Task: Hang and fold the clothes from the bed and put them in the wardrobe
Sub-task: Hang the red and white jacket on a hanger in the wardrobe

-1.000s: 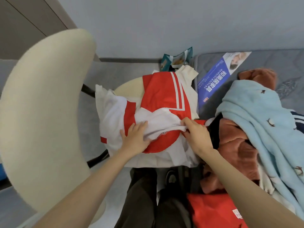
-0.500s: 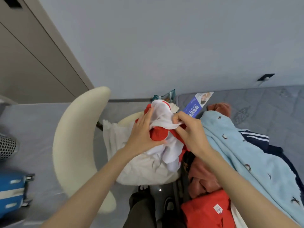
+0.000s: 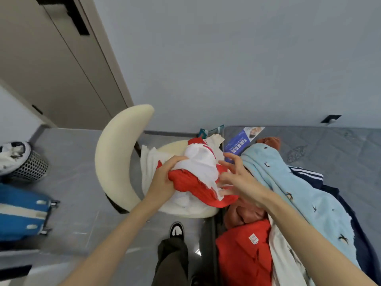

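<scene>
A red and white garment (image 3: 198, 174) is bunched up above the cream chair's seat (image 3: 177, 211). My left hand (image 3: 165, 180) grips its left side, fingers curled into the cloth. My right hand (image 3: 239, 180) hovers at its right side with fingers spread and straight, fingertips brushing the fabric. More white cloth (image 3: 150, 172) lies on the seat below. On the bed (image 3: 329, 153) to the right lie a light blue garment with small birds (image 3: 292, 193), a rust-brown garment (image 3: 245, 215), a red folded piece (image 3: 243, 252) and a navy striped one (image 3: 307, 174).
The cream chair's curved back (image 3: 117, 157) stands left of the seat. A blue suitcase (image 3: 22, 215) and a mesh bin (image 3: 26, 164) sit on the grey floor at far left. A wardrobe door (image 3: 51, 75) is at upper left. A blue leaflet (image 3: 239, 141) lies on the bed's corner.
The view has pulled back and up. The garment has been gathered off the chair into a bundle; my right hand has let go of its pinch and spread its fingers.
</scene>
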`<action>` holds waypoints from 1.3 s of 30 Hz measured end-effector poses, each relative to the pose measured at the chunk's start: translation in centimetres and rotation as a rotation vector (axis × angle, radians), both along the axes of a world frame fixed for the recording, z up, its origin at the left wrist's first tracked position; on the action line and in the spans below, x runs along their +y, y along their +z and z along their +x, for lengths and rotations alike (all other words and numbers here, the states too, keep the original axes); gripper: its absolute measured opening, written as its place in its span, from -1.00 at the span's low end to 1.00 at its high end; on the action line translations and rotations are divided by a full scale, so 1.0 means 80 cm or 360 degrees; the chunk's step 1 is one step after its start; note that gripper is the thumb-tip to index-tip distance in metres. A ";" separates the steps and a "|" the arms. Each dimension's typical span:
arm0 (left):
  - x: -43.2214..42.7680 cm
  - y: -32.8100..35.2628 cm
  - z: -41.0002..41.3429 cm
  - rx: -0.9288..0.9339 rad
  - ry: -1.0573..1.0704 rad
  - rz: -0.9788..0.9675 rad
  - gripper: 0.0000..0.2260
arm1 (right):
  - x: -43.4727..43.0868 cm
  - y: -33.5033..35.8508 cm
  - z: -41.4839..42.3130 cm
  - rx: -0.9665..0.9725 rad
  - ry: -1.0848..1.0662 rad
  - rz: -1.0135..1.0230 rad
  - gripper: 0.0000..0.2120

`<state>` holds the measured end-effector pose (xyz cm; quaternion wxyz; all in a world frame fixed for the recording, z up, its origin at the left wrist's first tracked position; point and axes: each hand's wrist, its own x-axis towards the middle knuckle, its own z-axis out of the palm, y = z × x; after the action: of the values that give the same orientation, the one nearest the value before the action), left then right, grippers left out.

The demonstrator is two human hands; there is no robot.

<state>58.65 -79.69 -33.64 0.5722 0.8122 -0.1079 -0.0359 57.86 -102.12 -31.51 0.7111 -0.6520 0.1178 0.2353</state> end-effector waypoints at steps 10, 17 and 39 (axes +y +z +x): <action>0.051 0.055 -0.177 -0.0267 0.0446 0.0003 -0.46 | 0.067 0.031 -0.094 -0.1158 0.0431 -0.1076 -0.92; 0.130 0.095 -0.285 -0.0320 0.0704 0.0055 -0.55 | 0.169 0.112 -0.147 -0.1232 0.0393 -0.0466 -0.85; 0.423 0.258 -0.712 -0.0485 0.1563 0.0229 -0.36 | 0.583 0.287 -0.518 -0.1721 0.1420 0.0264 -0.74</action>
<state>1.69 -45.83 -13.03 0.4420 0.8004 0.2066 0.3482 16.41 -55.47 -8.56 0.5528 -0.6073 -0.5489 0.1557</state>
